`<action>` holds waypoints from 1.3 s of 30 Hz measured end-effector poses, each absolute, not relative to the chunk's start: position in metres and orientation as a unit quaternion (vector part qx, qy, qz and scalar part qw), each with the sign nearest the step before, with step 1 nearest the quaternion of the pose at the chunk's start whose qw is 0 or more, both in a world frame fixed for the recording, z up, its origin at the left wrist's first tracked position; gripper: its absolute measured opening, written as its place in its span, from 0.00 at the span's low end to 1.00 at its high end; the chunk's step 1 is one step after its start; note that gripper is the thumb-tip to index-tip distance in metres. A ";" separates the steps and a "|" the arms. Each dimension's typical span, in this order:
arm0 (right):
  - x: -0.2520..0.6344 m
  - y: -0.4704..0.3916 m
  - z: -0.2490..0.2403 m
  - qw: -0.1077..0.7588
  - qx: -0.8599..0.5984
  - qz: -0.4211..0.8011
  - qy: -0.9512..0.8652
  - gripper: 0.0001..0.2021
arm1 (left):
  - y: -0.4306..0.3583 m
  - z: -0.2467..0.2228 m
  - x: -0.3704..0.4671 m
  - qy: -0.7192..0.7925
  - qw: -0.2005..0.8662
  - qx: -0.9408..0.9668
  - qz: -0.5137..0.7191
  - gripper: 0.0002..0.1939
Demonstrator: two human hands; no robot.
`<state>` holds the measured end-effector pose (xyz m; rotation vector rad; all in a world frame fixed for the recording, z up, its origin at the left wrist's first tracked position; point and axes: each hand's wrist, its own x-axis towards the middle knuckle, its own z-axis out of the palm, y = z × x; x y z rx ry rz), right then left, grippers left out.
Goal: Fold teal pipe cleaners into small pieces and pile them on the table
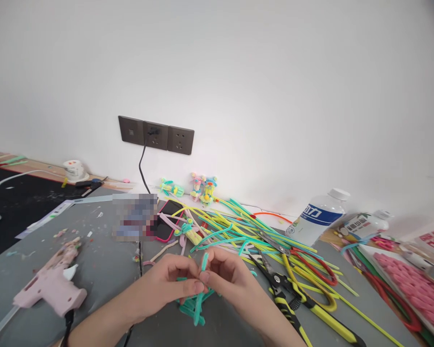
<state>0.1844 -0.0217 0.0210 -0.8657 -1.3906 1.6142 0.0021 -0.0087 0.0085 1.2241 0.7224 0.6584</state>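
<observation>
A teal pipe cleaner [198, 308] is pinched between the fingertips of both hands near the front middle of the table. My left hand [177, 279] holds it with thumb and index finger from the left. From the right, my right hand [229, 274] grips its upper part, and a short end sticks up between the fingers. Several more teal pieces [188, 306] lie beneath the hands, partly hidden by them. Just beyond my fingers lies a small yellow and teal pipe-cleaner figure [191, 233].
Pliers [280, 282] and scissors [285, 255] lie right, by loose yellow and teal pipe cleaners [235, 229]. A pink glue gun [52, 279] lies left. A phone [166, 221], finished figures [204, 188] and a bottle [318, 217] stand or lie farther back. Sockets [155, 135] are on the wall.
</observation>
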 end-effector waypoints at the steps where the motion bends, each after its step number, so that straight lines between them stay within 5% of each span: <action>1: 0.184 -0.022 0.021 0.409 -0.348 0.636 -0.554 0.19 | -0.009 0.008 0.002 0.325 0.709 0.550 0.297 0.22; 14: 0.185 -0.026 0.018 0.421 -0.393 0.491 -0.654 0.06 | -0.010 0.006 0.002 0.329 0.725 0.529 0.292 0.21; 39: 0.190 -0.021 0.017 0.403 -0.398 0.484 -0.666 0.11 | -0.005 0.004 0.001 0.344 0.710 0.525 0.319 0.18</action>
